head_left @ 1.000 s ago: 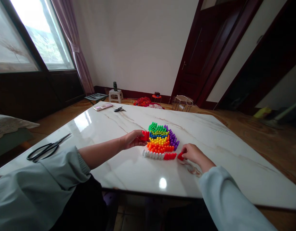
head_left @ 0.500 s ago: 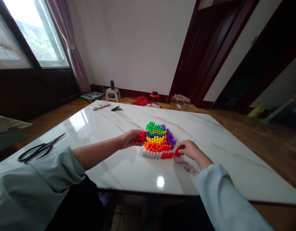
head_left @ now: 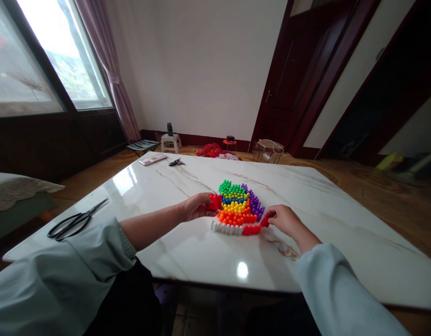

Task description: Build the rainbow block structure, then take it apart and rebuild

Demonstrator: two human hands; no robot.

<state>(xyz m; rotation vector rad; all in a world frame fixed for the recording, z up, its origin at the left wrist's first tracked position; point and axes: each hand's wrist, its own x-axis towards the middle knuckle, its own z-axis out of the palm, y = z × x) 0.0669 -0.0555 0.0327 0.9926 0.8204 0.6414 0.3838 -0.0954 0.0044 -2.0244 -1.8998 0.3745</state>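
Note:
Rows of small rounded plastic pieces lie in colour groups on the table: green (head_left: 230,186), purple (head_left: 253,201), yellow (head_left: 232,208), orange (head_left: 235,218) and white (head_left: 226,228). My left hand (head_left: 197,207) pinches a cluster of red pieces (head_left: 215,202) at the left side of the rows. At the right end of the front line, my right hand (head_left: 280,219) grips a red piece (head_left: 264,221) between thumb and fingers. It is beside the red row (head_left: 251,229), which continues the white one. Whether the two touch is hard to see.
Black-handled scissors (head_left: 75,222) lie at the left of the marble-patterned table (head_left: 187,252). A phone (head_left: 152,159) and small dark pliers (head_left: 176,162) rest near the far edge. Stools (head_left: 171,141) stand beyond it by the wall.
The view has shifted slightly, so everything appears further right and lower. My right hand's red piece is now closer to the end of the red row. My left hand still holds its red cluster.

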